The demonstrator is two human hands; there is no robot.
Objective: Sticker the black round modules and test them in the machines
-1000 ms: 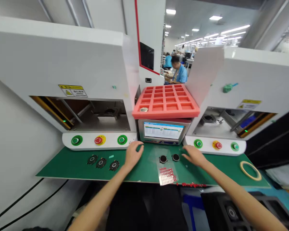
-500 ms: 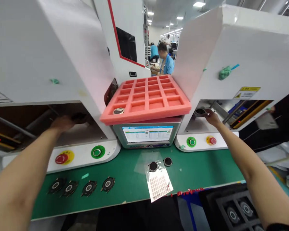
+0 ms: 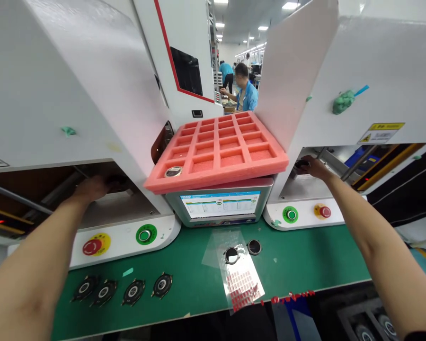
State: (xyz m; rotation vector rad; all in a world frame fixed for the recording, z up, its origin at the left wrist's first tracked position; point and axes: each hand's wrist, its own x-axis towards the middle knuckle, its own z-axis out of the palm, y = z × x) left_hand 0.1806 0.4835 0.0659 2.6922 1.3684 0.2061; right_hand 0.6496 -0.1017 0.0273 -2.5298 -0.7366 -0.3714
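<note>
My left hand [image 3: 91, 188] reaches into the opening of the left machine, fingers closed at the edge of a dark round watch case [image 3: 116, 182]; shadow hides its fingertips. Inside the right machine's opening, my right hand [image 3: 315, 166] pinches another dark round watch case [image 3: 300, 164] by its side. On the green bench [image 3: 191, 284], several black watch cases [image 3: 133, 291] lie in a row at the left. One round watch [image 3: 231, 255] rests on a sheet of small labels [image 3: 243, 279], and a second watch [image 3: 254, 246] lies just right of it.
A pink foam tray [image 3: 213, 173] with one watch in a pocket sits atop the lit monitor [image 3: 220, 206] between the machines. Green buttons [image 3: 144, 235] and red stop buttons [image 3: 92, 246] line both machine fronts. Co-workers in blue sit and stand behind. A dark tray [image 3: 369, 317] is at lower right.
The view has shifted slightly. Both hands stay inside the machine openings; my right fingers have come further over the dark watch case. The bench items lie as before.
</note>
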